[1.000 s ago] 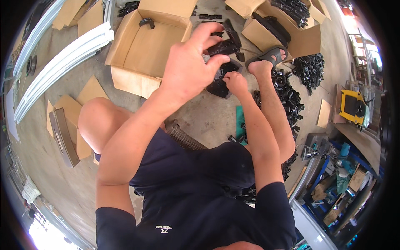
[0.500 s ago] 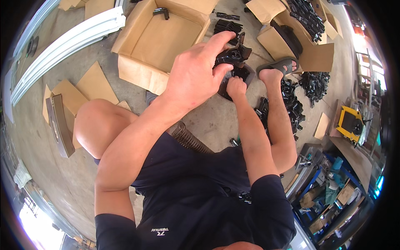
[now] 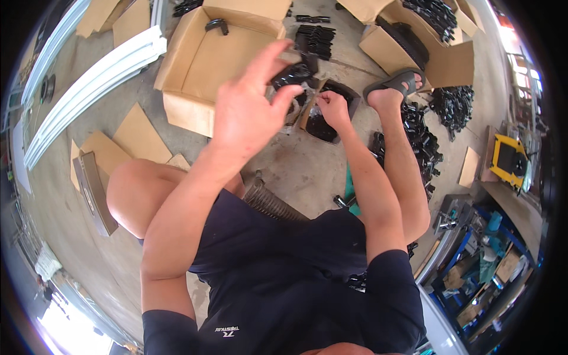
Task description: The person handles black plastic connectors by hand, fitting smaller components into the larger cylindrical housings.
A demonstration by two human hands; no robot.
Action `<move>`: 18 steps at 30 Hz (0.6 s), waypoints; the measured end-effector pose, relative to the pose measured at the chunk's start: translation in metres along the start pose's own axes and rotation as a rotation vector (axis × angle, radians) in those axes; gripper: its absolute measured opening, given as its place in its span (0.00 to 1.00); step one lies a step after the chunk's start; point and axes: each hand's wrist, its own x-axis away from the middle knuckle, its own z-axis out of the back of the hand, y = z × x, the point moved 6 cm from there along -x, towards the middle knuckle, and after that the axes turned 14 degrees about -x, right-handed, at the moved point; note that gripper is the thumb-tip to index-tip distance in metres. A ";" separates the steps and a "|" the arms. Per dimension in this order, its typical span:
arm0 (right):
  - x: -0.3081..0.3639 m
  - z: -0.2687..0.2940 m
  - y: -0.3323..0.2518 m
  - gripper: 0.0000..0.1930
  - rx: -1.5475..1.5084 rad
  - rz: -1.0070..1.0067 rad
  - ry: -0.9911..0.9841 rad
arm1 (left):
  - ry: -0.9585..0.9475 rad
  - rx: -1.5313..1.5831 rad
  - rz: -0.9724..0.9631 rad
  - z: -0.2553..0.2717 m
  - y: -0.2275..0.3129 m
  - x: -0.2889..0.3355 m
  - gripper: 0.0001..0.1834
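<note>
My left hand (image 3: 251, 106), blurred by motion, grips a glossy black angled part (image 3: 294, 74) between thumb and fingers, raised in front of me. Just right of it, my right hand (image 3: 334, 110) has its fingertips pinched together over a small open box (image 3: 349, 97). Small dark pieces (image 3: 322, 127) lie inside that box. What the pinched fingers hold, if anything, is too small to make out. Left of the hands stands a large open cardboard box (image 3: 189, 109), with one similar black part (image 3: 218, 25) at its far end.
A row of black parts (image 3: 315, 41) lies beyond my hands. Heaps of them (image 3: 452, 109) sit by my sandalled foot (image 3: 399, 83), near another carton (image 3: 441, 65). A coiled spring (image 3: 275, 204) rests between my legs. White metal profiles (image 3: 94, 94) lie at left.
My left hand has moved left with the black part, towards the large box. My right hand has come up from inside the small box to its near rim, fingers pinched.
</note>
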 end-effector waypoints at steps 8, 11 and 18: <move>0.105 0.096 -0.163 0.07 -1.350 -0.064 -0.186 | 0.139 0.274 0.014 0.024 0.016 -0.017 0.34; 0.146 0.120 -0.195 0.07 -1.407 0.007 -0.178 | 0.194 0.304 -0.053 0.026 0.033 -0.016 0.34; 0.207 0.149 -0.224 0.08 -1.509 0.167 -0.128 | 0.141 0.385 -0.051 0.027 0.059 -0.012 0.35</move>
